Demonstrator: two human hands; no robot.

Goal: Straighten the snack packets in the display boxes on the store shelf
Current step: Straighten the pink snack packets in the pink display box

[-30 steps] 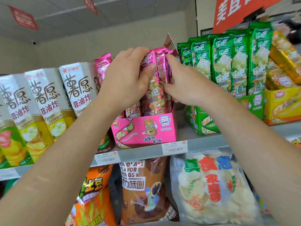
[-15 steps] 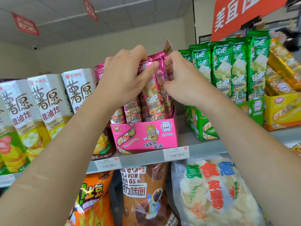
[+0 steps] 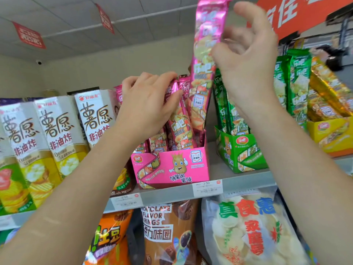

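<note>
A pink display box [image 3: 170,169] stands on the upper shelf with several long pink snack packets upright in it. My left hand [image 3: 147,104] presses against the tops of the pink packets in the box [image 3: 179,123], fingers curled over them. My right hand [image 3: 246,60] holds one pink packet [image 3: 207,60] lifted high above the box, its lower end still near the box's right side. Right of it a green display box [image 3: 240,152] holds green packets [image 3: 298,81], and a yellow box [image 3: 332,134] holds golden packets.
Tall white and yellow crisp cartons [image 3: 57,136] stand left of the pink box. The grey shelf edge [image 3: 172,192] carries price tags. Below hang large bags: orange [image 3: 108,238], brown chocolate rings [image 3: 168,230] and a clear bag of white crisps [image 3: 252,230]. An orange sign [image 3: 305,12] hangs overhead.
My right hand has pulled one pink packet up out of the bunch and raised it well above the box. My left hand stays on the remaining packets.
</note>
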